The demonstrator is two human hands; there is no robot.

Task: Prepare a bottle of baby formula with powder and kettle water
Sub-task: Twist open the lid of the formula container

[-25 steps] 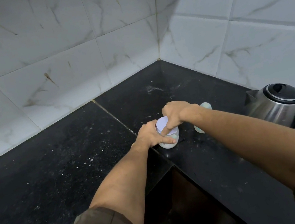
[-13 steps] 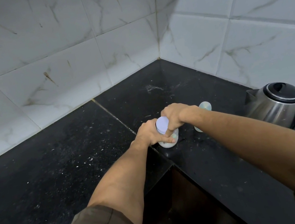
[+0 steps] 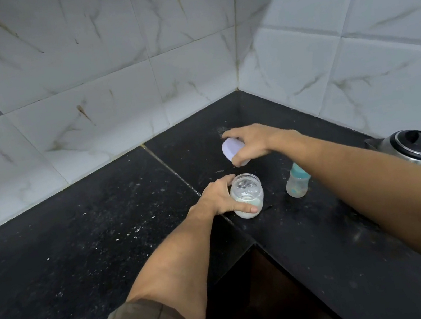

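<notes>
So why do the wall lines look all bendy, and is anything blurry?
Head view: the wide lens bends the tile lines near the edges; the lid in the right hand looks slightly soft, the jar sharper; the kettle is cut off at the right edge.

My black stone counter (image 3: 77,237) runs into the tiled back corner, with a seam (image 3: 169,170) crossing it and pale specks (image 3: 135,230) scattered over it. An open powder jar (image 3: 247,195) stands near its inner front corner. The baby bottle (image 3: 296,186) is near it, to the right. The kettle (image 3: 419,149), seemingly resting on the counter, sits at the far right.

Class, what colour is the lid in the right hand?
The lid is pale lilac; head view.
</notes>
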